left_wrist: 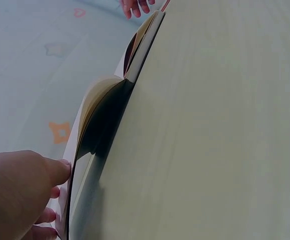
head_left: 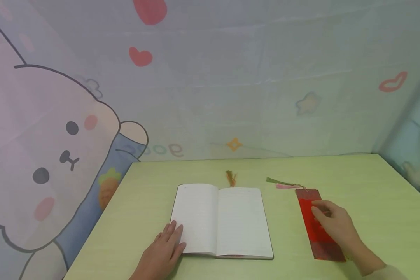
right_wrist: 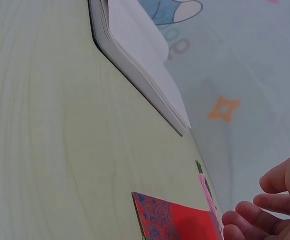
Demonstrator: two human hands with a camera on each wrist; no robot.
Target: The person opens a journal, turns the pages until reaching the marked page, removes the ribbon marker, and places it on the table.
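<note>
An open notebook [head_left: 243, 221] with white lined pages lies on the table, its orange-green tassel [head_left: 231, 179] sticking out past the top edge. My left hand [head_left: 162, 249] rests on the lower left edge of the left page, fingers extended; the left wrist view shows that side of the cover lifted off the tabletop. To the right lies a red bookmark [head_left: 309, 221] with dark patterned ends and green and pink tassels [head_left: 287, 186]. My right hand [head_left: 336, 225] hovers over it with loosely bent fingers [right_wrist: 252, 215] and nothing between them, hiding part of its right side.
The pale green table [head_left: 154, 175] ends at a cloth backdrop [head_left: 210, 97] printed with hearts, stars and a large cartoon bear. A strip of tabletop separates the notebook from the bookmark.
</note>
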